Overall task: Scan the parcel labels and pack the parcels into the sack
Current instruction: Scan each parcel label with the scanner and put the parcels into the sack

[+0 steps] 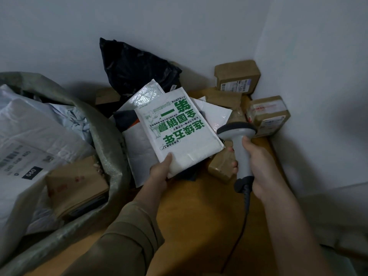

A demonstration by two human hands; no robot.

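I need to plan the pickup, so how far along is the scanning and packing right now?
Done: several parcels already lie in the sack. In hand: the left hand holds a white mailer, printed side up, while the right hand grips the scanner. Left: boxes and bags still piled in the corner.

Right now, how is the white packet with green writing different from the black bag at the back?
The white packet is flat, stiff-looking and printed with big green characters; the black bag is crumpled, plain and shiny. The left hand holds the white packet up by its near corner, while the black bag leans against the wall, untouched. Both are soft plastic mailers, not boxes.
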